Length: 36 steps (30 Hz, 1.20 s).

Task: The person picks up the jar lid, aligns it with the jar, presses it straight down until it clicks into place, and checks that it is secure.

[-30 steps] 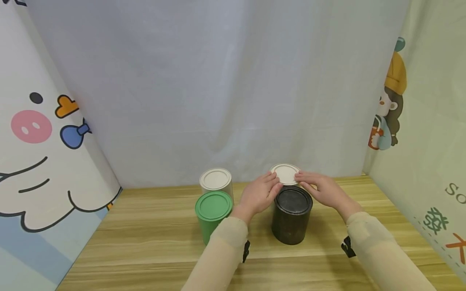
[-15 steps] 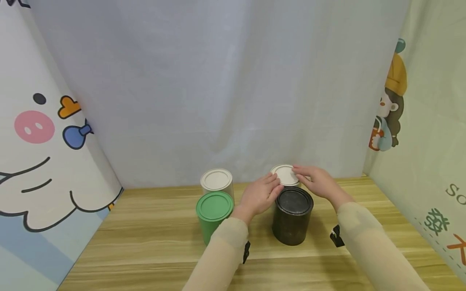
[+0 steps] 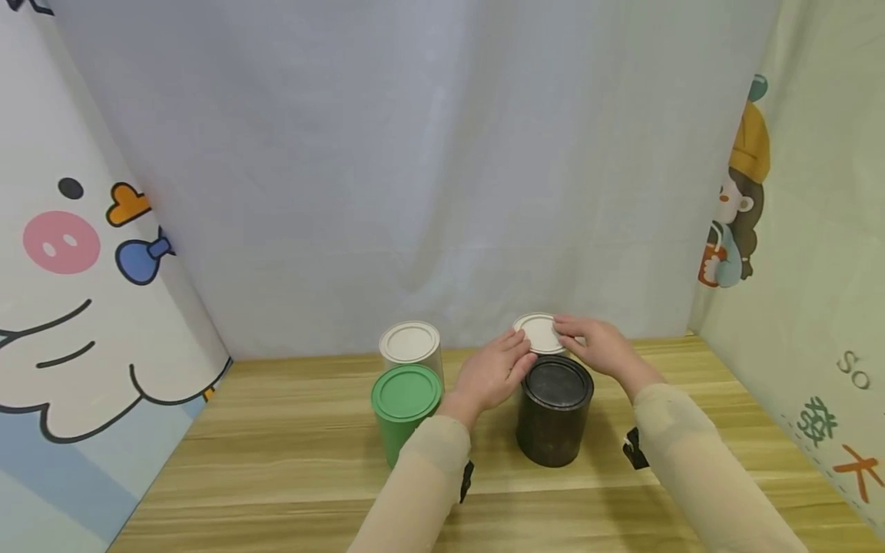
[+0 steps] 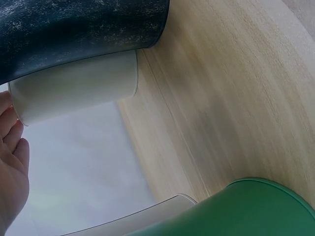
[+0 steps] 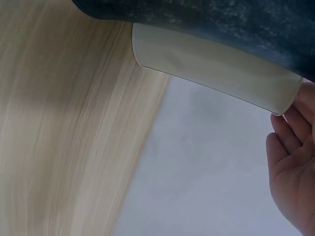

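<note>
A white lidded can (image 3: 541,333) stands at the back right in the head view, behind a black lidded can (image 3: 555,415). My left hand (image 3: 487,372) touches the left rim of the white can's lid with its fingertips. On the opposite rim lie the fingertips of my right hand (image 3: 600,347). Both wrist views show the white can's side (image 4: 76,88) partly covered by the black can (image 5: 211,22), with fingertips at the lid end. The fingers look extended or slightly bent, not wrapped round the can.
Left of my left forearm stands a green lidded can (image 3: 406,395), with a second white can (image 3: 410,343) behind it. All are on a wood-grain table (image 3: 290,438). A pale curtain (image 3: 359,192) hangs behind, and printed cloth (image 3: 802,322) borders the right side.
My right hand has shifted slightly left and inward over the white can's rim, its forearm following. The left hand and the cans stay where they were.
</note>
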Each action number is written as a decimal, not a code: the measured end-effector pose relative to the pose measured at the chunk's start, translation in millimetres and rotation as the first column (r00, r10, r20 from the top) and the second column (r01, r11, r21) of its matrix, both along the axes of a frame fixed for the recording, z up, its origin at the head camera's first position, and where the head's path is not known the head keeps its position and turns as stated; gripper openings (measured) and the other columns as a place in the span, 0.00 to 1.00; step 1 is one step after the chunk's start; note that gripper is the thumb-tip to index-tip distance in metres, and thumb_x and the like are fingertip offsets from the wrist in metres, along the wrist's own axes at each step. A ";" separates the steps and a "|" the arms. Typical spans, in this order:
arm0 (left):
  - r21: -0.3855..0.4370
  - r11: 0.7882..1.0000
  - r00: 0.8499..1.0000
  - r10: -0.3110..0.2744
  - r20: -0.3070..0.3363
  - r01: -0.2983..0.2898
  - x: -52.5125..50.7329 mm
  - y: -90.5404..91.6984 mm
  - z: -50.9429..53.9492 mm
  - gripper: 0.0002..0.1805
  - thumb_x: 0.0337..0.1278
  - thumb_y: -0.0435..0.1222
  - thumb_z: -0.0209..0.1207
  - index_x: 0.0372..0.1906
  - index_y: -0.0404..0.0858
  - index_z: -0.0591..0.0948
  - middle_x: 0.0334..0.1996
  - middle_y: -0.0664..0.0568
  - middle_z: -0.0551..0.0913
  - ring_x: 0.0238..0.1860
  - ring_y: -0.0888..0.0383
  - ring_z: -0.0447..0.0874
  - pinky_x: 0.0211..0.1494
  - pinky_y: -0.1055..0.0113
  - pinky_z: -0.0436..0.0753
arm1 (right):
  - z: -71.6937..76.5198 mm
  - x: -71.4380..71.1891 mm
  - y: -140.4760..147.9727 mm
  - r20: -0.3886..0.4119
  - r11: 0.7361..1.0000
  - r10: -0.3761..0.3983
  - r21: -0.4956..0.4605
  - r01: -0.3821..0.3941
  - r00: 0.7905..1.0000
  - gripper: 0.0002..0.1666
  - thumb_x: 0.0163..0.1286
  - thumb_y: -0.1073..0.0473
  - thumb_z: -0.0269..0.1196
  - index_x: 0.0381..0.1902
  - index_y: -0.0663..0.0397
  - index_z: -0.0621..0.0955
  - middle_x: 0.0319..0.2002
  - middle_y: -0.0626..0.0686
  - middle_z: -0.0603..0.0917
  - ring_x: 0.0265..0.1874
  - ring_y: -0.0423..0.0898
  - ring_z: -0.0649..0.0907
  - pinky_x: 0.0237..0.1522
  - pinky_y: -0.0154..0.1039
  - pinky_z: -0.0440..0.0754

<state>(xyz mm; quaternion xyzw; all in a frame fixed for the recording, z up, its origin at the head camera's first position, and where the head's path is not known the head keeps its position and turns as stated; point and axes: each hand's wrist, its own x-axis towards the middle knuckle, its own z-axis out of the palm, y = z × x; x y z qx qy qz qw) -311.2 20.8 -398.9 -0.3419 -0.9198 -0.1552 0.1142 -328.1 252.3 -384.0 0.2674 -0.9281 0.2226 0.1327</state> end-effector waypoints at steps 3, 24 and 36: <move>0.000 1.000 1.000 -0.004 0.002 0.004 0.0 -0.2 0.0 0.28 0.79 0.49 0.40 0.69 0.38 0.74 0.71 0.49 0.69 0.74 0.54 0.60 0.74 0.66 0.59 | -1.1 -1.4 -0.6 0.008 1.000 -0.004 -0.005 0.004 1.000 0.20 0.71 0.65 0.61 0.58 0.70 0.80 0.60 0.65 0.78 0.62 0.64 0.75 0.65 0.60 0.68; -0.011 1.000 1.000 0.015 -0.023 -0.016 -1.0 2.7 3.9 0.27 0.79 0.49 0.39 0.64 0.39 0.78 0.67 0.49 0.74 0.71 0.54 0.64 0.74 0.67 0.59 | 5.3 -1.7 -7.5 0.021 0.997 -0.036 0.070 0.034 0.999 0.19 0.71 0.65 0.60 0.56 0.69 0.81 0.59 0.64 0.80 0.60 0.64 0.76 0.63 0.60 0.70; 0.017 1.000 1.000 -0.005 -0.028 0.005 -1.9 2.9 4.1 0.27 0.79 0.48 0.38 0.64 0.37 0.78 0.66 0.48 0.75 0.71 0.54 0.65 0.74 0.67 0.59 | 4.6 -3.5 -4.2 0.023 0.997 -0.044 0.070 0.043 0.999 0.19 0.71 0.65 0.59 0.57 0.69 0.80 0.59 0.64 0.79 0.60 0.65 0.76 0.63 0.60 0.70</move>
